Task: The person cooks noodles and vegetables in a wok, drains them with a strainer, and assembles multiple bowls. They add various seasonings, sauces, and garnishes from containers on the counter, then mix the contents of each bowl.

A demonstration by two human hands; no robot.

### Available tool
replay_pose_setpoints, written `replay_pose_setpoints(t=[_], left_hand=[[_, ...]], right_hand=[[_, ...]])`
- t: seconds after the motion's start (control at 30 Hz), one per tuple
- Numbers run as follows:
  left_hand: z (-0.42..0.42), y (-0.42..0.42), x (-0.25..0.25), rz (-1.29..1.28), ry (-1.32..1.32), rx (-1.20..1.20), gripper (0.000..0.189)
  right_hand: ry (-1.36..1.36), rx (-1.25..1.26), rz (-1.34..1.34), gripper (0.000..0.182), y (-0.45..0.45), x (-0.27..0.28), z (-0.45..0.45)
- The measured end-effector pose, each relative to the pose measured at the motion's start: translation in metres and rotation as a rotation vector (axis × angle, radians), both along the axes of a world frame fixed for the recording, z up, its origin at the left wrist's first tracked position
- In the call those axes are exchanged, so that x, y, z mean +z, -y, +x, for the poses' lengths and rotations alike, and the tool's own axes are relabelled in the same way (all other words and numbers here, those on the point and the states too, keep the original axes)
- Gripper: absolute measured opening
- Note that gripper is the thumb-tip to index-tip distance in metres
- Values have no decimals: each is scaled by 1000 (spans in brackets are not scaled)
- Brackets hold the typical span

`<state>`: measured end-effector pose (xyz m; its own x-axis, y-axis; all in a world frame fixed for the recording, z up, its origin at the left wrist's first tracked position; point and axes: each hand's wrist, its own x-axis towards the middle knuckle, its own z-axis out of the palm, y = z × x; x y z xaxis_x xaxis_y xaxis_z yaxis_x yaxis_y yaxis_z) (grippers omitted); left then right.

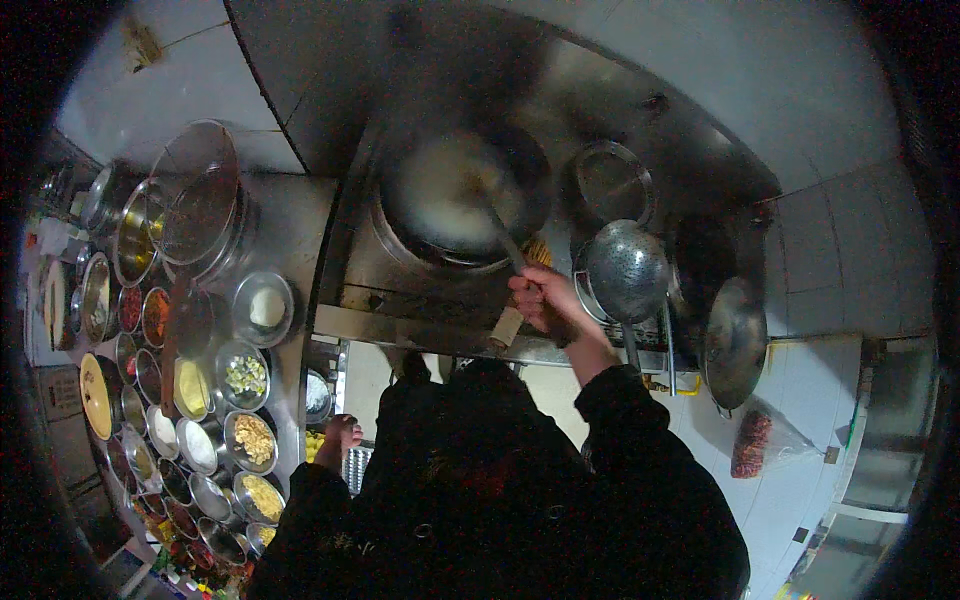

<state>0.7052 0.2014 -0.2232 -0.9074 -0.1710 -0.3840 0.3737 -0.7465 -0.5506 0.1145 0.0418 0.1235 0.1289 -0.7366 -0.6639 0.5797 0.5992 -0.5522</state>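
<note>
My right hand (546, 300) grips the handle of a long-handled cooking utensil (504, 229), whose far end reaches into a large steaming wok (469, 259). Steam blurs the pale contents of the wok and the head of the utensil. Below the grip, a light cylindrical handle end (508, 327) shows over the stove's front edge. My left hand (344, 433) hangs low beside the counter, with its fingers partly curled; whether anything is in it is not plain.
Metal bowls of ingredients crowd the left counter, among them chopped greens (245, 375), under a wire strainer (199, 202). A perforated ladle (627, 270) rests on a pot right of the wok. Farther right are a pan (736, 345) and a bag of reddish food (752, 442).
</note>
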Motion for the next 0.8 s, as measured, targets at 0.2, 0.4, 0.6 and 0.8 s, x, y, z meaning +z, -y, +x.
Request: replay_pose_setpoints(t=[0.2,0.4,0.6,0.8], left_hand=[[-24,21,2,-83,-3,-25,26],[-25,34,-24,-206,-31,-117,26],[-62,57,13,-135,170,-157,24],[-85,81,54,-204,557,-330,27]], right_hand=[[-1603,372,-475,64,-13,4,-22],[-654,71,-132,51,-16,-24,-12],[-720,202,-163,57,8,39,-25],[-1419,414,-370,66,37,-20,-59]])
